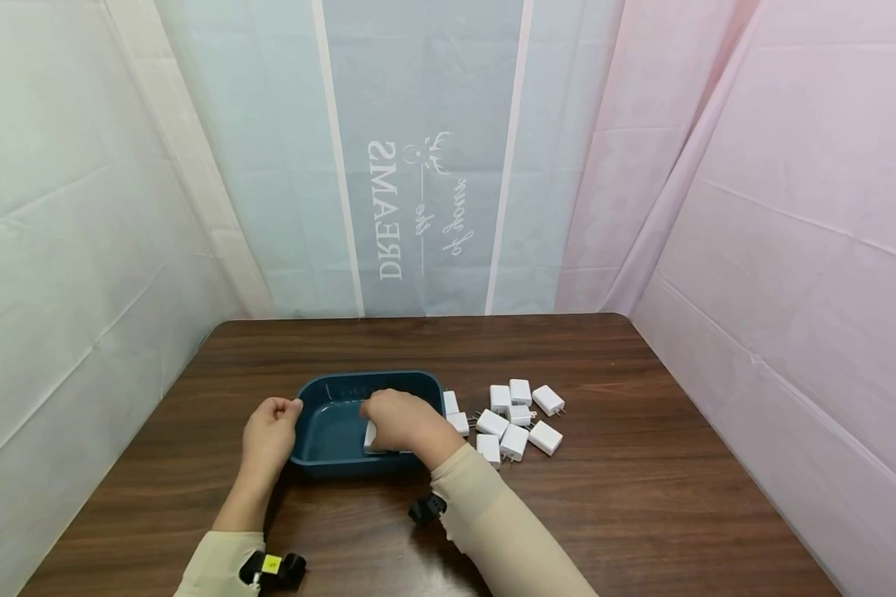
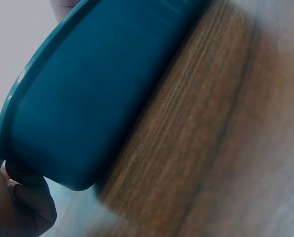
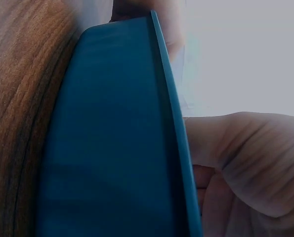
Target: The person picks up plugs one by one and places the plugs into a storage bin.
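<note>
A dark teal tray point(image 1: 343, 466) lies on the table, and my left hand point(image 1: 269, 435) pinches its left rim. The left wrist view has the left hand point(image 2: 25, 205) at a corner of the tray point(image 2: 82, 94), thumb and fingers curled at the rim. Inside the tray's right half, my right hand point(image 1: 406, 424) reaches down with curled fingers around a white plug adapter point(image 1: 371, 438). A sliver of white shows under that hand. From the right wrist, the tray wall point(image 3: 107, 128) hides the fingertips of the right hand point(image 3: 245, 168).
Several white plug adapters point(image 1: 513, 443) lie loosely grouped on the brown table point(image 1: 642, 464) right of the tray, two point(image 1: 459, 423) close to its right wall. Printed cloth point(image 1: 433, 83) hangs behind the table, with pale cloth on both sides.
</note>
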Motion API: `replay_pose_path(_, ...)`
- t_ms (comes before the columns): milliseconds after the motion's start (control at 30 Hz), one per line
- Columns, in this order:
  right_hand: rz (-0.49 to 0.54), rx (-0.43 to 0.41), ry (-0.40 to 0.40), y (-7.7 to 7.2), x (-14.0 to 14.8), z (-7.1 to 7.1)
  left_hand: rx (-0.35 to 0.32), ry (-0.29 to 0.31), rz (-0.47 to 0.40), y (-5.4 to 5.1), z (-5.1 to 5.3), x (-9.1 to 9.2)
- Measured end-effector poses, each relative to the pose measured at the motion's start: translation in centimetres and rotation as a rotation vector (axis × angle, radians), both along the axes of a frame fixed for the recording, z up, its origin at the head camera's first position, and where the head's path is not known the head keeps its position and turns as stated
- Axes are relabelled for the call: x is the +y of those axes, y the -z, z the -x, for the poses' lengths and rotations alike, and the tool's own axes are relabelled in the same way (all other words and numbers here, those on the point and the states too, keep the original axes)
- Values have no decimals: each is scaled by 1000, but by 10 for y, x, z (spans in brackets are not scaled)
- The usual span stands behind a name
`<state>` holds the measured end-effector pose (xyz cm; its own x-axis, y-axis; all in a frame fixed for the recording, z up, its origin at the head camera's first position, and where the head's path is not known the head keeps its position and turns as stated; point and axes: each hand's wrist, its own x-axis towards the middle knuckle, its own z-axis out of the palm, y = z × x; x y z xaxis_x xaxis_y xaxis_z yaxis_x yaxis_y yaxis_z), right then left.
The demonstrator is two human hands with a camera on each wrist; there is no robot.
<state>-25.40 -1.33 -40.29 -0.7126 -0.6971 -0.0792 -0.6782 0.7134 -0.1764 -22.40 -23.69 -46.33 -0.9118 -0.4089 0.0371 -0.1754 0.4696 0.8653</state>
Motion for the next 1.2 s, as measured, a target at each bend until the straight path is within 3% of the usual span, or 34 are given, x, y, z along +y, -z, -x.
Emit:
replay_pose_path(733, 38, -76, 21, 5, 7, 3, -5, 11, 5, -1, -1, 0)
replay_pose_path(1200, -21, -31, 36, 8, 5, 4, -12, 11, 4, -1, -1, 0)
